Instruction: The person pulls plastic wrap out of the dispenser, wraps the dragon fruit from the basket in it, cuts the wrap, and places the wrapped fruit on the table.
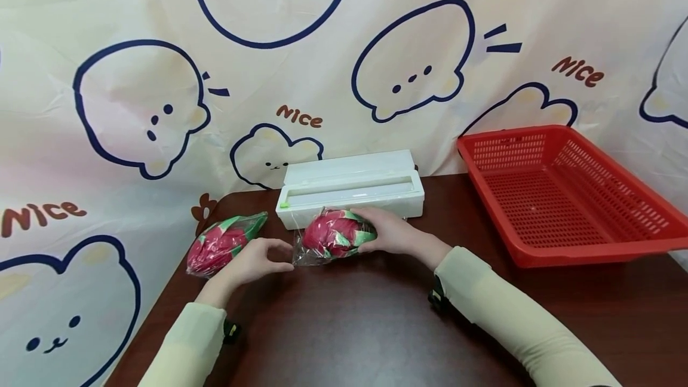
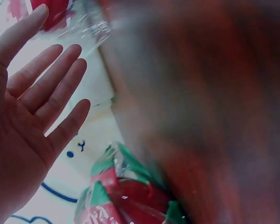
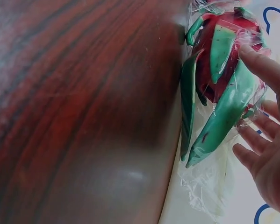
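Note:
My right hand [image 1: 391, 232] holds a pink-red dragon fruit [image 1: 334, 233] wrapped in clear plastic film. In the right wrist view the thumb lies on the wrapped fruit [image 3: 228, 60] and the other fingers reach round its far side; long green scales show through the film. Beside the fruit's loose film edge, my left hand [image 1: 257, 261] has its fingers spread and holds nothing. The left wrist view shows that palm [image 2: 32, 112] with straight, relaxed fingers. Just behind the left hand lies a second wrapped dragon fruit [image 1: 223, 245].
A white cling film box [image 1: 355, 202] stands with its lid up behind the held fruit. On the right sits a red perforated plastic basket [image 1: 570, 255]. Dark brown wood makes up the tabletop [image 1: 333, 327], and a cartoon-printed cloth [image 1: 269, 82] hangs behind it.

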`<state>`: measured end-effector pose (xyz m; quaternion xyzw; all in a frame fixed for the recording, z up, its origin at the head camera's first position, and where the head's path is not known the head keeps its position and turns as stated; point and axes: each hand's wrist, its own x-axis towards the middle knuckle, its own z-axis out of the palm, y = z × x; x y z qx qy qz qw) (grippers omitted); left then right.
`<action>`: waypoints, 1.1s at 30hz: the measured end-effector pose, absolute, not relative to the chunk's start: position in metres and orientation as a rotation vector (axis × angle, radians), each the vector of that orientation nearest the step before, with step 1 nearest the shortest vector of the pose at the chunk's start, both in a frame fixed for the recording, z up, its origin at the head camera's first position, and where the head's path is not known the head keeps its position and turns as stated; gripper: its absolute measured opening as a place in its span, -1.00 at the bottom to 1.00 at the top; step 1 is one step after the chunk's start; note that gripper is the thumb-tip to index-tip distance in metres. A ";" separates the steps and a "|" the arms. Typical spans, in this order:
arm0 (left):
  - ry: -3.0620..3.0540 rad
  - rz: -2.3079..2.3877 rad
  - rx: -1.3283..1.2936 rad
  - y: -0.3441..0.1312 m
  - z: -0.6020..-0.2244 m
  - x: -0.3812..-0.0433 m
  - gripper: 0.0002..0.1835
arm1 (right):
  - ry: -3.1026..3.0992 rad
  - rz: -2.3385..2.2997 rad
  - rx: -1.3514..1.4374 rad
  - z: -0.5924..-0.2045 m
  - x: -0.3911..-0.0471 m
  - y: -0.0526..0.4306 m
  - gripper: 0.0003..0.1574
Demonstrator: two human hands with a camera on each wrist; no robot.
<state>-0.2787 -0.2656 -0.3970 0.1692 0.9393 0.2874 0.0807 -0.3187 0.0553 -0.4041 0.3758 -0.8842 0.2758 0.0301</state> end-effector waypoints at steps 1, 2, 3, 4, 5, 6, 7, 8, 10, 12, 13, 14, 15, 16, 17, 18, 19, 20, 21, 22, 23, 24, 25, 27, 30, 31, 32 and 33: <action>2.814 0.822 0.503 -0.264 -0.399 -0.278 -0.54 | -2.722 0.850 1.157 -0.403 -0.319 0.055 0.02; 2.818 0.790 0.503 -0.263 -0.401 -0.277 -0.57 | -2.723 0.844 1.153 -0.403 -0.319 0.054 0.01; 2.825 0.757 0.507 -0.261 -0.402 -0.277 -0.61 | -2.719 0.846 1.152 -0.403 -0.319 0.053 -0.01; 2.840 0.715 0.525 -0.259 -0.403 -0.277 -0.66 | -2.716 0.848 1.147 -0.402 -0.319 0.053 -0.02; 2.865 0.661 0.548 -0.256 -0.404 -0.277 -0.72 | -2.716 0.847 1.138 -0.403 -0.320 0.052 -0.04; 2.891 0.613 0.566 -0.255 -0.405 -0.278 -0.79 | -2.714 0.848 1.132 -0.403 -0.320 0.051 -0.06; 2.919 0.571 0.574 -0.253 -0.406 -0.278 -0.85 | -2.715 0.846 1.125 -0.403 -0.321 0.050 -0.08; 2.954 0.531 0.587 -0.252 -0.406 -0.278 -0.91 | -2.717 0.853 1.120 -0.403 -0.321 0.049 -0.10; 3.009 0.478 0.603 -0.251 -0.407 -0.278 -0.95 | -2.717 0.861 1.106 -0.403 -0.322 0.049 -0.14; 3.027 0.482 0.581 -0.251 -0.407 -0.279 -0.92 | -2.717 0.860 1.100 -0.403 -0.324 0.049 -0.18; 3.028 0.495 0.563 -0.250 -0.407 -0.280 -0.91 | -2.717 0.859 1.097 -0.403 -0.325 0.049 -0.20; 3.019 0.512 0.541 -0.250 -0.407 -0.280 -0.88 | -2.715 0.861 1.094 -0.402 -0.325 0.049 -0.21; 3.004 0.522 0.520 -0.249 -0.407 -0.281 -0.85 | -2.714 0.860 1.091 -0.402 -0.326 0.050 -0.22; 2.987 0.529 0.503 -0.249 -0.407 -0.282 -0.81 | -2.713 0.859 1.091 -0.401 -0.326 0.050 -0.23; 2.973 0.521 0.495 -0.248 -0.408 -0.283 -0.78 | -2.712 0.861 1.091 -0.401 -0.326 0.051 -0.23; 2.964 0.504 0.504 -0.247 -0.408 -0.284 -0.76 | -2.709 0.860 1.093 -0.401 -0.326 0.051 -0.23; 2.956 0.483 0.508 -0.247 -0.409 -0.285 -0.76 | -2.705 0.862 1.095 -0.401 -0.326 0.051 -0.24; 2.952 0.455 0.529 -0.246 -0.410 -0.286 -0.79 | -2.701 0.862 1.098 -0.401 -0.327 0.051 -0.24; 2.957 0.421 0.559 -0.246 -0.411 -0.287 -0.83 | -2.697 0.861 1.102 -0.401 -0.327 0.052 -0.25; 2.963 0.396 0.594 -0.247 -0.411 -0.288 -0.86 | -2.692 0.860 1.107 -0.402 -0.327 0.052 -0.26; 2.971 0.372 0.628 -0.247 -0.412 -0.289 -0.89 | -2.688 0.860 1.111 -0.402 -0.327 0.051 -0.26; 2.980 0.358 0.660 -0.248 -0.413 -0.289 -0.89 | -2.686 0.861 1.116 -0.403 -0.328 0.051 -0.27; 2.989 0.346 0.684 -0.249 -0.414 -0.289 -0.89 | -2.683 0.867 1.120 -0.403 -0.328 0.051 -0.27; 3.004 0.344 0.723 -0.251 -0.414 -0.289 -0.88 | -2.688 0.878 1.126 -0.403 -0.328 0.051 -0.28; 3.031 0.427 0.726 -0.254 -0.411 -0.288 -0.93 | -2.702 0.890 1.121 -0.403 -0.329 0.051 -0.28; 3.042 0.477 0.712 -0.254 -0.408 -0.288 -0.94 | -2.707 0.893 1.114 -0.402 -0.329 0.052 -0.29; 3.050 0.543 0.699 -0.254 -0.406 -0.288 -0.96 | -2.717 0.892 1.102 -0.402 -0.329 0.052 -0.29; 3.058 0.612 0.695 -0.253 -0.403 -0.287 -0.97 | -2.724 0.889 1.092 -0.401 -0.329 0.053 -0.29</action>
